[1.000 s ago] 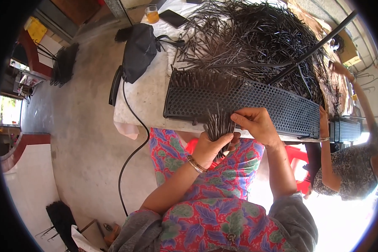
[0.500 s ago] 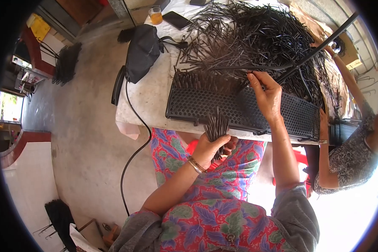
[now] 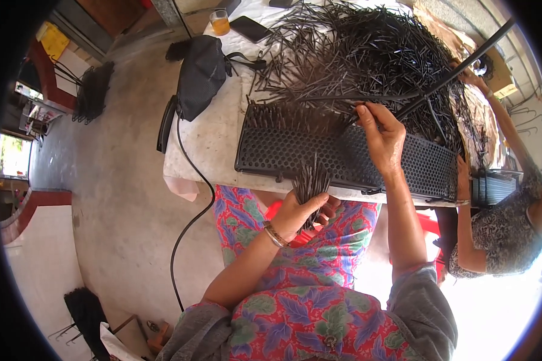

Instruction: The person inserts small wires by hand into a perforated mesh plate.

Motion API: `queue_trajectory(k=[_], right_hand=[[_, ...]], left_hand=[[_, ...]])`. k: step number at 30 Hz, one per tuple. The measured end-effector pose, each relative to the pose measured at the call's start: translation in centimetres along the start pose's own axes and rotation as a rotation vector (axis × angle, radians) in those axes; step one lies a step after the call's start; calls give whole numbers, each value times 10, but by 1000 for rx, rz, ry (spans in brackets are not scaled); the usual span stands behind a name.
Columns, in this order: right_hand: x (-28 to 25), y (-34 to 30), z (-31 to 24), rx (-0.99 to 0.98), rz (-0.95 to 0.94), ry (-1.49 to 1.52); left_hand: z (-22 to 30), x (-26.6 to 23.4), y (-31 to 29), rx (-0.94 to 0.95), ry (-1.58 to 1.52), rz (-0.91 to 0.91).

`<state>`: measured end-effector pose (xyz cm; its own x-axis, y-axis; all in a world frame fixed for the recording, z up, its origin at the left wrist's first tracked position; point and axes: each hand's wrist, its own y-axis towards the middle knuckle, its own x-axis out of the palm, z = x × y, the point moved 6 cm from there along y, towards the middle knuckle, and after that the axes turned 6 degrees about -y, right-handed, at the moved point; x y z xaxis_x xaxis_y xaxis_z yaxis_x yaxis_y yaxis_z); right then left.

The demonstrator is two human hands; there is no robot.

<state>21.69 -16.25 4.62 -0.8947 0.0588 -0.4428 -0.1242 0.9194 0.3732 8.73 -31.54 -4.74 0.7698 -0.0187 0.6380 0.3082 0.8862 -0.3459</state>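
My left hand (image 3: pixel 295 215) is wrapped round an upright bundle of thin dark sticks (image 3: pixel 311 183) in front of the table's near edge. A long black perforated tray (image 3: pixel 283 144) lies along that edge, with rows of round holes. Similar sticks (image 3: pixel 295 118) stand upright in its far rows on the left. Above the tray's far middle, my right hand (image 3: pixel 382 135) has thumb and forefinger pinched together. A thin dark stick seems to be between them, but its tip blends into the black behind.
A large heap of loose dark sticks (image 3: pixel 391 48) covers the table's far side. A black bag (image 3: pixel 202 75), a phone (image 3: pixel 250 29) and a glass of amber drink (image 3: pixel 220 24) stand at left. Black metal bars (image 3: pixel 457 69) cross over the heap. A co-worker (image 3: pixel 506 234) reaches in from the right.
My right hand stays at nearly the same place over the tray, still pinched. The fingers of my left hand shift slightly on the bundle. The view has moved a little.
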Motion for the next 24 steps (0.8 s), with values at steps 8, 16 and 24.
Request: queue_trajectory(k=[8, 16, 24], right_hand=[[8, -9, 7, -8, 55, 9], [8, -21, 17, 18, 199, 26], [20, -23, 1, -74, 52, -129]], left_hand=[[6, -1, -2, 9, -64, 37], [-1, -6, -2, -19, -115, 54], [-3, -6, -2, 21, -136, 94]])
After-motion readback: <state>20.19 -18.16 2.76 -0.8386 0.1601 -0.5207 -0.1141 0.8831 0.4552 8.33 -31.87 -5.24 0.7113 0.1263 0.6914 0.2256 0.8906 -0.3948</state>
